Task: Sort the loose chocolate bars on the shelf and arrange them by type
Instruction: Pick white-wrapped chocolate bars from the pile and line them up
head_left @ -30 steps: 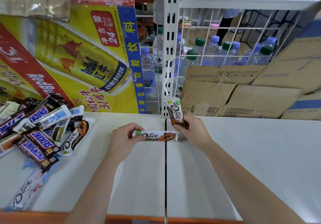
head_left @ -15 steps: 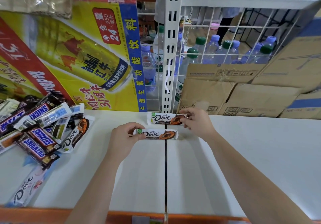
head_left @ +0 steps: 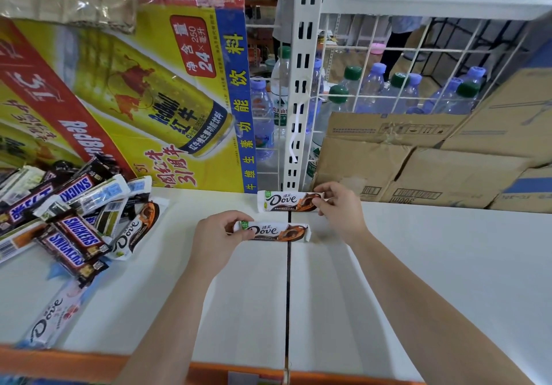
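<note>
Shelf (head_left: 418,265): mixed pile (head_left: 74,223) at left. Two Dove bars lie parallel at centre. Right hand (head_left: 340,208) fingers pinch far bar (head_left: 286,201) at its right end; left hand (head_left: 218,232) grasps near bar (head_left: 274,231). Judged light, stiff, slick-wrapped; hold by ends

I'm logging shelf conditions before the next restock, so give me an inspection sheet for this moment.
Surface: white shelf, seam down the middle, orange front edge.
Job's things: two Dove bars side by side across the seam, far bar, near bar.
Clutter: mixed pile of Snickers and Dove bars at left; one pale Dove bar apart near the front.
Hands: left hand grips the near bar's end; right hand grips the far bar's end.
Cables: nothing seen.
Surroundings: Red Bull carton, cardboard boxes, water bottles behind wire mesh.
</note>
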A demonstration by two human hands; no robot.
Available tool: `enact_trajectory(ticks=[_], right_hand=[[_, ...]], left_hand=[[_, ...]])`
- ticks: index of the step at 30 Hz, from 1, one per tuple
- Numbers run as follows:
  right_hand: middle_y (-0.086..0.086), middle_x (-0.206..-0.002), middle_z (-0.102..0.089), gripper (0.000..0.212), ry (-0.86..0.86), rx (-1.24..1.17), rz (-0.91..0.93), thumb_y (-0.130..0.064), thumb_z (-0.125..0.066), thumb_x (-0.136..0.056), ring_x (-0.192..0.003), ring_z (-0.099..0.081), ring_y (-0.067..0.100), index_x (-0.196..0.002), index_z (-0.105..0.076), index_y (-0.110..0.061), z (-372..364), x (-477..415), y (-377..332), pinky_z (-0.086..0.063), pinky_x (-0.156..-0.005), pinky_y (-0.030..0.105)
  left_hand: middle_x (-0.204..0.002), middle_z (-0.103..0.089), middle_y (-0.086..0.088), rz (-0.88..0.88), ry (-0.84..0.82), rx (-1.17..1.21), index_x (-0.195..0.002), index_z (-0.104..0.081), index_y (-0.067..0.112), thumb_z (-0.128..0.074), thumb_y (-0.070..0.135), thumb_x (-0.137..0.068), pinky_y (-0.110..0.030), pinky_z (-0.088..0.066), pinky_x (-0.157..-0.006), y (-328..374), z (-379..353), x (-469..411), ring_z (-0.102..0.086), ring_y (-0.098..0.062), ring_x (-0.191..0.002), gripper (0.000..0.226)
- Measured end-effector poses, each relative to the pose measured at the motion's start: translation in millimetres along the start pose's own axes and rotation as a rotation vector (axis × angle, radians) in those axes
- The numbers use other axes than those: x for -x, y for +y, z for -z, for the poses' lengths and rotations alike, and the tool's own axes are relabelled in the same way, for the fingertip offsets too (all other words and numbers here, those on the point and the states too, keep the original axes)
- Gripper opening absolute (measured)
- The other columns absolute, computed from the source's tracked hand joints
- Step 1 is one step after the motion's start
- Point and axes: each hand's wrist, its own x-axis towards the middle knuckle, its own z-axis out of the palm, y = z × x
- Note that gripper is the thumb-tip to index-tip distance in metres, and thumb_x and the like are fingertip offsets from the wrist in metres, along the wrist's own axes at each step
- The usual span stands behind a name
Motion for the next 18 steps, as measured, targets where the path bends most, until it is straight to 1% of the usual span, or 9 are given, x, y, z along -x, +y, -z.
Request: enact_trajectory(ticks=[4, 7, 11, 12, 14, 16, 18], right_hand=[[-0.003, -0.076, -0.062, 0.013, 0.009, -0.004, 0.0, -0.009, -0.066, -0.085, -0.053, -0.058, 0.012, -0.095, -0.063, -0.017, -0.9, 0.2, 0.3, -0.047, -0.057, 0.023], [0.002, -0.077, -0.066, 0.011, 0.003, -0.019, -0.015, -0.011, -0.065, -0.085, -0.055, -0.061, 0.012, -0.093, -0.062, -0.019, -3.1, 0.8, 1.0, -0.047, -0.055, 0.023], [0.006, -0.071, -0.067, 0.011, -0.006, -0.065, -0.038, -0.009, -0.064, -0.086, -0.055, -0.061, 0.011, -0.093, -0.061, -0.016, -3.9, 2.2, -0.7, -0.046, -0.052, 0.019], [0.006, -0.073, -0.067, 0.012, -0.012, -0.071, -0.036, -0.009, -0.064, -0.086, -0.056, -0.062, 0.013, -0.095, -0.061, -0.016, -3.2, 2.5, -1.2, -0.047, -0.053, 0.02], [0.004, -0.085, -0.066, 0.019, -0.027, -0.08, -0.035, -0.011, -0.066, -0.086, -0.06, -0.064, 0.016, -0.103, -0.06, -0.017, -0.6, 3.6, -2.9, -0.049, -0.054, 0.023], [-0.002, -0.093, -0.064, 0.026, -0.014, -0.076, -0.04, -0.017, -0.067, -0.086, -0.062, -0.065, 0.017, -0.11, -0.058, -0.019, 5.3, 6.9, -2.9, -0.051, -0.056, 0.025], [-0.004, -0.094, -0.064, 0.025, 0.032, -0.011, -0.024, -0.02, -0.066, -0.086, -0.065, -0.065, 0.017, -0.109, -0.059, -0.021, 14.3, 15.6, -0.8, -0.05, -0.06, 0.025]], left_hand=[[-0.047, -0.046, 0.013, -0.006, 0.002, -0.014, -0.076, -0.069, 0.033, -0.079, 0.016, -0.071, -0.02, -0.027, -0.047, -1.0, -0.3, -1.3, -0.036, -0.01, -0.047, 0.02], [-0.048, -0.048, 0.013, -0.014, 0.007, -0.014, -0.076, -0.07, 0.033, -0.079, 0.018, -0.07, -0.023, -0.028, -0.049, -1.6, -0.6, -1.9, -0.036, -0.01, -0.046, 0.019], [-0.047, -0.045, 0.01, -0.017, 0.014, -0.025, -0.076, -0.069, 0.035, -0.079, 0.021, -0.07, -0.027, -0.029, -0.05, -4.2, -0.8, -2.7, -0.036, -0.011, -0.046, 0.019], [-0.047, -0.045, 0.008, -0.016, 0.012, -0.025, -0.076, -0.069, 0.035, -0.079, 0.021, -0.07, -0.027, -0.029, -0.05, -4.9, -0.8, -2.9, -0.036, -0.011, -0.047, 0.018], [-0.049, -0.045, 0.007, -0.017, 0.01, -0.038, -0.077, -0.069, 0.035, -0.079, 0.021, -0.071, -0.026, -0.029, -0.05, -4.9, -1.1, -3.4, -0.036, -0.011, -0.047, 0.018], [-0.053, -0.05, 0.008, -0.024, 0.023, -0.056, -0.079, -0.07, 0.033, -0.079, 0.02, -0.07, -0.021, -0.031, -0.05, -2.4, -2.7, -5.6, -0.039, -0.011, -0.048, 0.017], [-0.068, -0.06, 0.01, -0.052, 0.051, -0.068, -0.082, -0.071, 0.029, -0.079, 0.018, -0.069, -0.021, -0.039, -0.056, 1.7, -5.7, -10.9, -0.048, -0.01, -0.056, 0.018]])
